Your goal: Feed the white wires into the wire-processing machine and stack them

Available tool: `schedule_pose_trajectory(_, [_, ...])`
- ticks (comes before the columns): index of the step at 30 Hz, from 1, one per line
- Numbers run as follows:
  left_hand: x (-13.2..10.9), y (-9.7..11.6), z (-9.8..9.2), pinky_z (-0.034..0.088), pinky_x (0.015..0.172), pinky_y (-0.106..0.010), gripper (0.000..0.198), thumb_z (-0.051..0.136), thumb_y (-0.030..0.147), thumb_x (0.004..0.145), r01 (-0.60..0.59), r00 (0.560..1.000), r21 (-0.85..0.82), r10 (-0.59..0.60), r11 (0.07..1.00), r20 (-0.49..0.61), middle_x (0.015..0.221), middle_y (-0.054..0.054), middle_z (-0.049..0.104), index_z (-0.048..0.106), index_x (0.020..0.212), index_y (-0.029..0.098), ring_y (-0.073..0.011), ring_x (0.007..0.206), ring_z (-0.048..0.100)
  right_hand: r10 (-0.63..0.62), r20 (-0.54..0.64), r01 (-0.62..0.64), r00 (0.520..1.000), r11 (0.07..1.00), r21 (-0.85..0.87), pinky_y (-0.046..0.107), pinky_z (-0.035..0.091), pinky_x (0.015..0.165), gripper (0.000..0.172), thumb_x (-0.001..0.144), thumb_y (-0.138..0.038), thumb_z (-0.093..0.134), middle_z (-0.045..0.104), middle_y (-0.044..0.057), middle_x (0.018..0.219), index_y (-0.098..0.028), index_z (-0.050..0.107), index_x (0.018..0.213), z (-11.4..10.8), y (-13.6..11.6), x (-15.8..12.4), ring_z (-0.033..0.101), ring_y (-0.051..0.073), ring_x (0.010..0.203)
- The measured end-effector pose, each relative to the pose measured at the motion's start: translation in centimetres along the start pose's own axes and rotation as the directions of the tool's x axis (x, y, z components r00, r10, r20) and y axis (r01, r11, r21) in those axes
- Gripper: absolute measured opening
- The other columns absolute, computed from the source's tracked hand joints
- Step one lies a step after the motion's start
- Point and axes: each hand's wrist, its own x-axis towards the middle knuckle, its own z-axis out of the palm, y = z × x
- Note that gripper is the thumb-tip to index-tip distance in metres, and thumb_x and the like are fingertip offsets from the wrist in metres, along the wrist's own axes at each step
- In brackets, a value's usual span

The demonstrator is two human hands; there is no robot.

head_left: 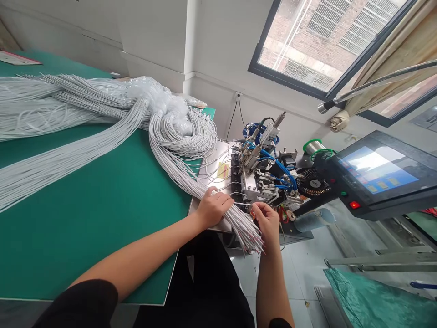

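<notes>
A thick bundle of white cables [180, 169] runs from the green table toward my lap side, its stripped, reddish ends fanned out past the table edge. My left hand [214, 207] is closed around this bundle a little short of the ends. Just right of it, my right hand [266, 219] pinches a single white cable [243, 204] near its tip, beside the front of a small machine [254, 175]. Several separate cables lead into the machine's row of black slots [235, 171]. The fingertips of my right hand partly hide the cable's end.
More white cables [68, 152] lie along the green table [112, 196], partly in clear plastic wrap [150, 91]. Right of the machine are a black fan [311, 182], a wire spool [314, 148] and a screen on an arm [382, 171]. A window [307, 45] is behind.
</notes>
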Motion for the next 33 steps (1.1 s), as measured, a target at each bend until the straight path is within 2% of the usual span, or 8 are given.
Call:
schedule_pose_trajectory(5, [-0.1, -0.3, -0.1, 0.03, 0.092, -0.036, 0.028, 0.035, 0.01, 0.093, -0.119, 0.992, -0.019, 0.119, 0.993, 0.028, 0.08, 0.0, 0.067, 0.061, 0.09, 0.02, -0.0135, 0.076, 0.058, 0.087, -0.021, -0.083, 0.996, 0.986, 0.144, 0.024, 0.04, 0.047, 0.036, 0.068, -0.047, 0.075, 0.068, 0.006, 0.07, -0.015, 0.071, 0.083, 0.8, 0.5, 0.4, 0.054, 0.013, 0.054])
schedule_pose_trajectory(12, [0.0, -0.5, 0.2, 0.03, 0.092, -0.037, 0.022, 0.042, 0.007, 0.088, -0.157, 0.986, 0.019, 0.156, 0.987, 0.059, 0.074, -0.002, 0.063, 0.058, 0.079, 0.017, -0.0179, 0.09, 0.056, 0.078, 0.129, -0.095, 0.989, 0.986, 0.134, 0.026, 0.042, 0.046, 0.039, 0.072, -0.051, 0.071, 0.071, 0.01, 0.076, -0.016, 0.073, 0.089, -0.1, 1.0, 0.8, 0.058, 0.017, 0.057])
schedule_pose_trajectory(16, [0.0, -0.5, 0.6, 0.029, 0.095, -0.039, 0.019, 0.044, 0.005, 0.084, -0.169, 0.984, 0.025, 0.168, 0.985, 0.053, 0.072, -0.002, 0.062, 0.057, 0.076, 0.017, -0.0191, 0.092, 0.055, 0.076, 0.15, -0.078, 0.986, 0.997, 0.01, 0.028, 0.046, 0.055, 0.035, 0.073, -0.049, 0.07, 0.071, 0.009, 0.076, -0.016, 0.072, 0.085, -0.8, 0.8, 0.7, 0.062, 0.02, 0.066])
schedule_pose_trajectory(20, [0.1, -0.4, 0.6, 0.029, 0.096, -0.042, 0.019, 0.047, 0.005, 0.081, -0.154, 0.986, 0.023, 0.151, 0.988, 0.077, 0.073, -0.002, 0.062, 0.06, 0.084, 0.018, -0.0196, 0.09, 0.054, -0.002, 0.099, 0.032, 0.995, 0.955, -0.296, 0.027, 0.042, 0.054, 0.032, 0.074, -0.047, 0.067, 0.067, 0.006, 0.069, -0.015, 0.07, 0.08, -1.1, 1.0, 0.7, 0.056, 0.017, 0.058])
schedule_pose_trajectory(23, [0.2, -0.2, 0.5, 0.029, 0.095, -0.042, 0.021, 0.048, 0.006, 0.081, -0.131, 0.987, 0.032, 0.128, 0.991, 0.095, 0.076, -0.003, 0.062, 0.062, 0.089, 0.019, -0.0203, 0.091, 0.054, -0.055, 0.107, 0.093, 0.993, 0.916, -0.39, 0.027, 0.04, 0.055, 0.032, 0.079, -0.046, 0.061, 0.065, 0.005, 0.068, -0.015, 0.068, 0.079, -1.0, 1.4, 0.8, 0.053, 0.016, 0.057])
schedule_pose_trajectory(28, [0.2, -0.1, 0.5, 0.028, 0.096, -0.044, 0.024, 0.05, 0.008, 0.08, -0.092, 0.987, 0.022, 0.088, 0.996, 0.132, 0.085, -0.004, 0.064, 0.063, 0.095, 0.02, -0.0221, 0.097, 0.053, -0.023, 0.107, 0.058, 0.994, 0.941, -0.333, 0.026, 0.038, 0.056, 0.03, 0.079, -0.045, 0.059, 0.057, 0.001, 0.061, -0.016, 0.062, 0.071, -0.8, 1.9, 1.2, 0.048, 0.015, 0.057])
schedule_pose_trajectory(33, [0.2, -0.1, 0.6, 0.027, 0.096, -0.044, 0.023, 0.053, 0.008, 0.078, -0.054, 0.986, 0.016, 0.05, 0.998, 0.157, 0.088, -0.004, 0.064, 0.063, 0.095, 0.021, -0.0221, 0.096, 0.053, 0.039, 0.122, -0.019, 0.992, 0.987, -0.158, 0.024, 0.033, 0.054, 0.029, 0.075, -0.043, 0.061, 0.05, -0.001, 0.06, -0.018, 0.055, 0.064, -0.3, 2.7, 1.7, 0.043, 0.013, 0.057])
